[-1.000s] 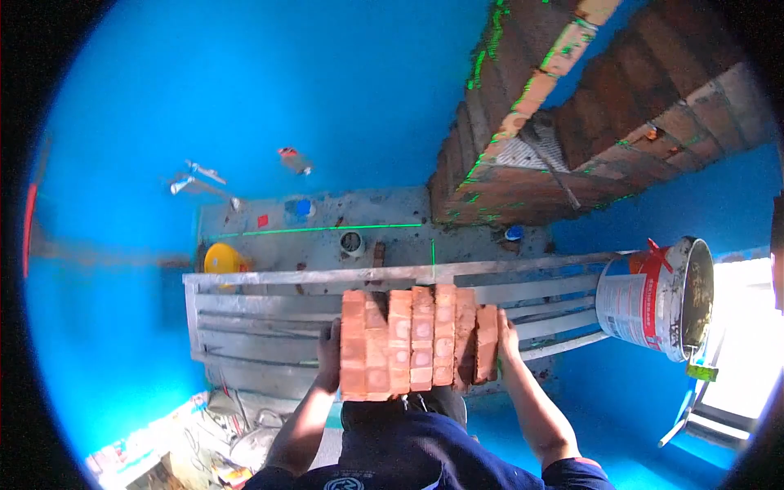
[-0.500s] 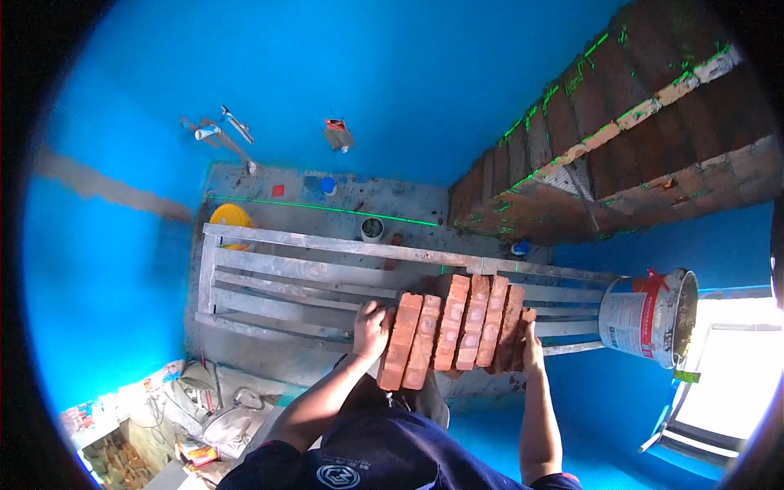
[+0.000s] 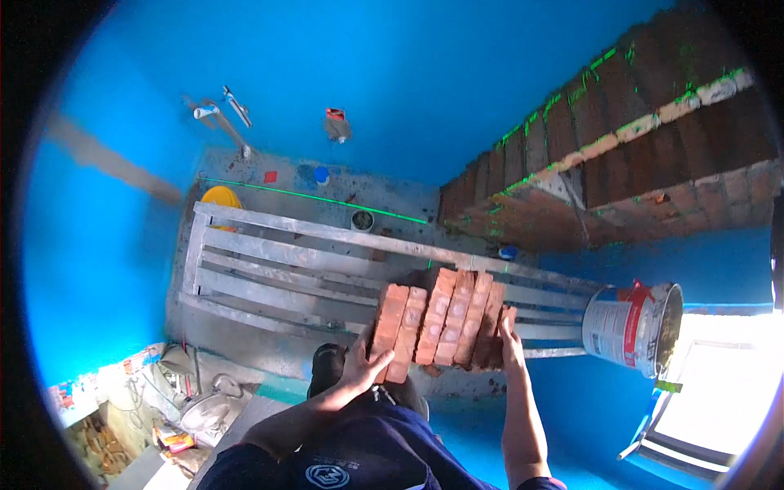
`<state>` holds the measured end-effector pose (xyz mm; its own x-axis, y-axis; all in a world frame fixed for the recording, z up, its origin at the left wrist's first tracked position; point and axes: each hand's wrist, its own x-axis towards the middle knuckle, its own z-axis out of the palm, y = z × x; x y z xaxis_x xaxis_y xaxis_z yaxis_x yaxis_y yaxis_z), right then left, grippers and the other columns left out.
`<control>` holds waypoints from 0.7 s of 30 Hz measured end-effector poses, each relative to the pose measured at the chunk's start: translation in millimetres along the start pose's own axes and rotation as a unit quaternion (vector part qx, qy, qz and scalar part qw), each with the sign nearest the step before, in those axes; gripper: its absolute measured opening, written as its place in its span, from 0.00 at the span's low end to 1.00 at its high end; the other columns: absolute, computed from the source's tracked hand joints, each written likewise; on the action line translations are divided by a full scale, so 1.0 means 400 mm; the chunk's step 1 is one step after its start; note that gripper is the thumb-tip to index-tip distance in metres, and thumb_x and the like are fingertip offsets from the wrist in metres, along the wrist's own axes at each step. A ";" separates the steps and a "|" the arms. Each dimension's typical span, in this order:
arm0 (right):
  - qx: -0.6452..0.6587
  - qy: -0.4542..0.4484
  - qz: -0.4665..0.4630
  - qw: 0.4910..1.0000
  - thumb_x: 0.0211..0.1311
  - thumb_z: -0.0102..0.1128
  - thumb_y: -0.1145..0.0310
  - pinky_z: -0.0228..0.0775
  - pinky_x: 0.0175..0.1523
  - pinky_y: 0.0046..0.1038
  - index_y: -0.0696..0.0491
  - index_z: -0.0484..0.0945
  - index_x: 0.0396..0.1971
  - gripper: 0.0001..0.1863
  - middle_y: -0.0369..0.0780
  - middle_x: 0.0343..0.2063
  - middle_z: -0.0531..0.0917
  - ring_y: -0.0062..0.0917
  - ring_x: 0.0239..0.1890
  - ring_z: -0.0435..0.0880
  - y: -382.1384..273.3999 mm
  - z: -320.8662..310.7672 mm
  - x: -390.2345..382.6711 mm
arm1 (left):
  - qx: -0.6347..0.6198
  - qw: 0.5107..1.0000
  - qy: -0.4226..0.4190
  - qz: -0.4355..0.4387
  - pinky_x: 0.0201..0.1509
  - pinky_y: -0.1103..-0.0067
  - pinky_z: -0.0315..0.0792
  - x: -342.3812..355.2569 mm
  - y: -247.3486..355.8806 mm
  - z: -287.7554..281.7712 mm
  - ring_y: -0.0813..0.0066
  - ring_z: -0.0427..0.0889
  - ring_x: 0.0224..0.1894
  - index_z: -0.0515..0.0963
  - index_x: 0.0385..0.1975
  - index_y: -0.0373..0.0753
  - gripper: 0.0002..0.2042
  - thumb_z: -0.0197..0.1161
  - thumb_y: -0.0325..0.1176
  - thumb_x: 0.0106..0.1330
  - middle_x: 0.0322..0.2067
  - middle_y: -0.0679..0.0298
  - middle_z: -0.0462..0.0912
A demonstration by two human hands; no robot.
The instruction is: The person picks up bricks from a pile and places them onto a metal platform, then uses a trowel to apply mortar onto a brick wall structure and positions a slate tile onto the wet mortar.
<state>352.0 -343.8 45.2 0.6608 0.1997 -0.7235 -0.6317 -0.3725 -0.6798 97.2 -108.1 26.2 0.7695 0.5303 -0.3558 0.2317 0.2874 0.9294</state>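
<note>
A row of several reddish bricks (image 3: 452, 322) stands on edge, side by side, in front of my torso and over the slatted metal platform (image 3: 269, 253). The two leftmost bricks (image 3: 399, 331) stand slightly apart from the others, with a narrow gap between. My left hand (image 3: 362, 365) is wrapped against the outer left side of this pair, thumb over its near end. At the opposite end, my right hand (image 3: 510, 336) grips the outermost brick, its fingers partly hidden. Whether the bricks rest on the slats or are lifted, I cannot tell.
A white bucket (image 3: 608, 327) with a red band stands at the platform's right end. Below, on the floor, are a yellow bucket (image 3: 220, 197) and a small pail (image 3: 363, 220). A brick wall (image 3: 604, 155) rises at the right. Cluttered tools (image 3: 208, 404) lie lower left.
My left hand has moved down along the left end, its thumb now on the near side. The gap beside the two leftmost bricks has widened. The whole view has shifted slightly.
</note>
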 end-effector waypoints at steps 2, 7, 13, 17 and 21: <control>-0.003 0.015 -0.057 0.998 0.57 0.53 0.41 0.71 0.48 0.27 0.59 0.69 0.51 0.36 0.40 0.41 0.78 0.25 0.44 0.78 0.011 0.028 0.034 | 0.043 0.999 0.006 0.008 0.59 0.71 0.63 0.023 0.004 -0.027 0.60 0.69 0.56 0.62 0.57 0.34 0.33 0.63 0.47 0.56 0.52 0.51 0.72; -0.321 0.134 -0.179 0.920 0.61 0.47 0.44 0.63 0.55 0.29 0.62 0.69 0.51 0.34 0.51 0.47 0.76 0.34 0.49 0.75 -0.090 0.092 0.102 | -0.017 0.997 0.062 -0.052 0.61 0.75 0.58 0.040 0.008 -0.074 0.68 0.66 0.58 0.62 0.58 0.32 0.29 0.57 0.45 0.63 0.55 0.55 0.69; -0.433 0.063 -0.457 0.774 0.59 0.54 0.54 0.70 0.47 0.36 0.56 0.76 0.40 0.20 0.47 0.39 0.79 0.40 0.42 0.79 -0.259 0.408 0.193 | -0.368 0.819 0.215 -0.384 0.51 0.71 0.68 0.041 -0.147 -0.170 0.65 0.74 0.47 0.70 0.44 0.35 0.24 0.56 0.51 0.61 0.43 0.58 0.75; -0.617 0.022 -0.404 0.675 0.59 0.41 0.40 0.69 0.50 0.38 0.47 0.78 0.42 0.28 0.45 0.40 0.80 0.41 0.42 0.79 -0.244 0.510 0.252 | -0.043 0.992 -0.080 -0.086 0.60 0.50 0.56 0.045 -0.100 -0.070 0.54 0.66 0.58 0.64 0.55 0.36 0.27 0.45 0.51 0.63 0.54 0.52 0.69; -0.702 -0.074 -0.281 0.650 0.59 0.30 0.34 0.68 0.52 0.37 0.46 0.78 0.44 0.36 0.47 0.41 0.80 0.40 0.45 0.78 -0.298 0.521 0.230 | -0.171 0.983 -0.064 -0.026 0.61 0.55 0.57 0.054 -0.109 -0.020 0.55 0.66 0.58 0.64 0.56 0.35 0.24 0.40 0.43 0.64 0.55 0.53 0.69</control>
<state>403.8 -91.9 34.6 0.5158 0.7084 -0.4818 0.7542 -0.6422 -0.1370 99.0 -103.0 -22.6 0.8356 0.4092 -0.3665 0.0764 0.5742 0.8151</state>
